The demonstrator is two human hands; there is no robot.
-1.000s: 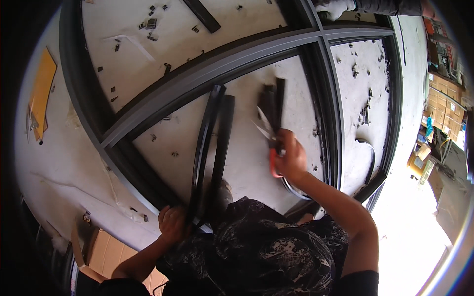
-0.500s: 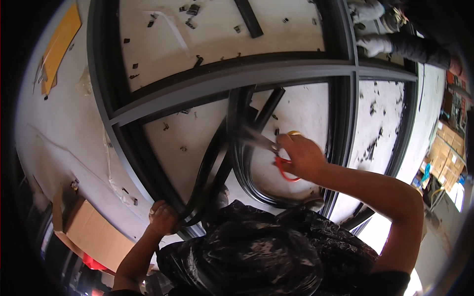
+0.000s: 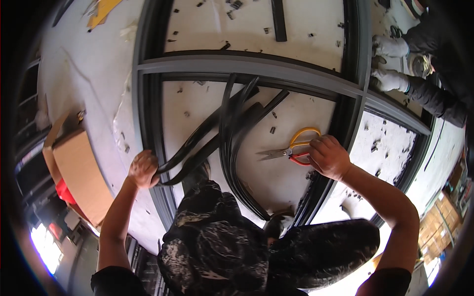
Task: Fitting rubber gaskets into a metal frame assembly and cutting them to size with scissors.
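Clerk: Head view, only view. Item one?

Checker: Left hand (image 3: 143, 169), one. Fingers closed round the near ends of black strips (image 3: 189, 145), long and flexible, which rise slantwise to the right.

Clerk: Item two?

Checker: Right hand (image 3: 330, 157), one. Fingers grasping scissors (image 3: 291, 152) by their loops, one yellow, one red. Exact thumb placement: cannot tell. Blades slightly parted, pointing left, apart from any strip.

Clerk: Location of the black strips?

Checker: Within one bay of a dark grey frame (image 3: 256, 66), over a pale surface (image 3: 276, 185). They cross a bundle of looped strips (image 3: 226, 133), curved toward the person's shoe.

Clerk: Sundries?

Checker: Small black pieces (image 3: 272, 130), scattered. Cardboard box (image 3: 85, 172), one, at left. Co-worker's gloved hands (image 3: 391, 80), a pair, at upper right, beyond the frame's upright.

Clerk: Step in hand?

Checker: By judgement, handling strips with a cutting tool at the ready; no cut under way, since the blades touch nothing.

Clerk: Next move calls for?

Checker: By judgement, a steady left grip and one strip separated from the crossing. Any cut would need the blades brought leftward, opened wider and kept clear of the looped strips.
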